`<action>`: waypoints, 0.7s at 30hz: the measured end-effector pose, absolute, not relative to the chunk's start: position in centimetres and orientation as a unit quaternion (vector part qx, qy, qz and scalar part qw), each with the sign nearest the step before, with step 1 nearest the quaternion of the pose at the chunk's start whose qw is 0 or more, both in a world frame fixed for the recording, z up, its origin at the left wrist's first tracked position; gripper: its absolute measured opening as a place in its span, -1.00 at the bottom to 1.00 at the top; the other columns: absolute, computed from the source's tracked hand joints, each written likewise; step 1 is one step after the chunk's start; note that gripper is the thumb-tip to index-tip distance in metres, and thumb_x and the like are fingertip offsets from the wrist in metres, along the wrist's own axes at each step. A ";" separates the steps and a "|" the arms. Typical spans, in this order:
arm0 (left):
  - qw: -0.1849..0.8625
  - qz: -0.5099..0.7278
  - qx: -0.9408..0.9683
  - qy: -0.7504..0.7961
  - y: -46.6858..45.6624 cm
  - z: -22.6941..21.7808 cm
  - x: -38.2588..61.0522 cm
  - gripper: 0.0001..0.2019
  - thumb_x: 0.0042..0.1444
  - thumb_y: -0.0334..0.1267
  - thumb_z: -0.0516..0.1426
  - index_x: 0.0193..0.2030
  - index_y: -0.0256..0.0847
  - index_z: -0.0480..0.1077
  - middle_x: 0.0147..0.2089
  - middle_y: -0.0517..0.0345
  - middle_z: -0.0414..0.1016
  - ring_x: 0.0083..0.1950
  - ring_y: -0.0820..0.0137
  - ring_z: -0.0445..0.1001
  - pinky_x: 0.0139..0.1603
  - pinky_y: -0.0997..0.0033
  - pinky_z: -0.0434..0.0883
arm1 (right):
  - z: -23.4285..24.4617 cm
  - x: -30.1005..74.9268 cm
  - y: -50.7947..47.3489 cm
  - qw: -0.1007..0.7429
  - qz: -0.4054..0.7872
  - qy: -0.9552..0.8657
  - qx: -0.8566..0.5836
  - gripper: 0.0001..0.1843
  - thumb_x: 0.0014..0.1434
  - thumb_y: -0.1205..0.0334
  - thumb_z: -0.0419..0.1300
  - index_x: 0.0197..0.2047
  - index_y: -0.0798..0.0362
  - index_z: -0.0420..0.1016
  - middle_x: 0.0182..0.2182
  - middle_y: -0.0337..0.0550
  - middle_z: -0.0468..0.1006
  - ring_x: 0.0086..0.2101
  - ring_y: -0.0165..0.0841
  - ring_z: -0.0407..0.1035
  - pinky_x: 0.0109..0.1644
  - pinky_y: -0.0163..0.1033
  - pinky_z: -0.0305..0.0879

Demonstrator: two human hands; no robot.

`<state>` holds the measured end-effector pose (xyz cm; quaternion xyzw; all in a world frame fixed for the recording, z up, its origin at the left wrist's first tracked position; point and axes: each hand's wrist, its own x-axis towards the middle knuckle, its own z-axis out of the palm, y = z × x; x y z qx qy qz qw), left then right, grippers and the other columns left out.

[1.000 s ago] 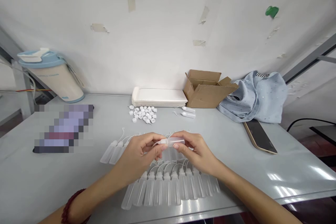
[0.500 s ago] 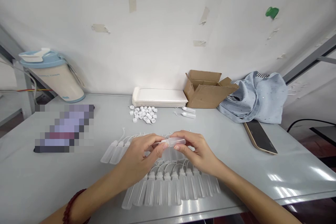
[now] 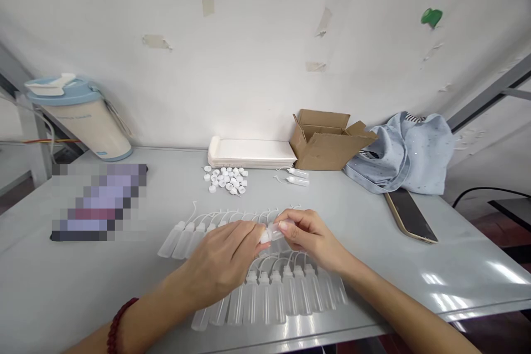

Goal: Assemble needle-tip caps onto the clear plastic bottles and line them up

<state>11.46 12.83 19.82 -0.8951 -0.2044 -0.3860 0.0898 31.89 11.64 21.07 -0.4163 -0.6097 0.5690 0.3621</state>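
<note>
L hand [image 3: 226, 257] clamped on cap [image 3: 264, 237], R hand [image 3: 314, 239] pinching bottle [image 3: 275, 231], lower ctr of frame, over other bottles [image 3: 264, 298]. Step: prob. tightening cap. Next move calls for firm R grip, L twist.

Both forearms are bare and enter from the bottom of the frame, converging on its centre. The left forearm [image 3: 153, 307] rises from the lower left corner; the right forearm [image 3: 402, 307] slants up from the lower right. Left hand [image 3: 228, 251]: just below and left of frame centre, back turned up towards the camera, fingers bunched and curled, tips pointing right; thumb mostly hidden beneath the fingers. Right hand [image 3: 317, 238]: just right of centre, index finger bent, right thumb [image 3: 298, 234] pointing left with its nail visible, both in a pinch. The fingertips of the two hands are near each other.
</note>
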 end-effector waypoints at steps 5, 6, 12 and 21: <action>-0.143 -0.377 -0.877 -0.263 13.0 20.1 11.5 -0.91 0.27 -0.39 0.00 -0.17 -0.25 0.32 -0.41 0.18 0.41 -0.43 0.48 0.36 -0.43 0.50 0.31 | 21.5 31.7 11.5 0.369 0.479 -0.673 -0.426 -0.68 0.24 0.03 0.09 -0.28 0.12 0.47 -0.60 -0.31 0.27 -0.58 -0.50 0.07 -0.51 -0.35 0.00; -0.174 -0.369 -0.871 -0.273 13.0 20.2 11.5 -0.89 0.28 -0.39 -0.02 -0.18 -0.24 0.32 -0.42 0.21 0.39 -0.44 0.49 0.34 -0.43 0.52 0.30 | 21.5 31.7 11.4 0.371 0.447 -0.693 -0.427 -0.71 0.24 0.06 0.10 -0.24 0.10 0.48 -0.53 -0.26 0.36 -0.54 -0.47 0.15 -0.47 -0.34 0.05; -0.164 -0.313 -0.891 -0.285 13.1 20.4 11.4 -0.80 0.32 -0.29 -0.08 -0.25 -0.25 0.32 -0.44 0.20 0.34 -0.47 0.46 0.27 -0.46 0.47 0.25 | 21.3 31.7 11.1 0.384 0.371 -0.731 -0.425 -0.75 0.25 0.10 0.09 -0.14 0.04 0.49 -0.37 -0.16 0.51 -0.45 -0.41 0.26 -0.40 -0.32 0.15; 0.040 -0.339 -0.914 -0.217 12.7 20.0 11.3 -0.85 0.31 -0.33 -0.03 -0.27 -0.27 0.29 -0.49 0.19 0.35 -0.52 0.43 0.28 -0.54 0.42 0.23 | 21.6 31.7 11.1 0.382 0.470 -0.667 -0.434 -0.70 0.18 0.04 0.15 -0.37 0.12 0.49 -0.68 -0.36 0.20 -0.65 -0.53 0.00 -0.58 -0.37 -0.08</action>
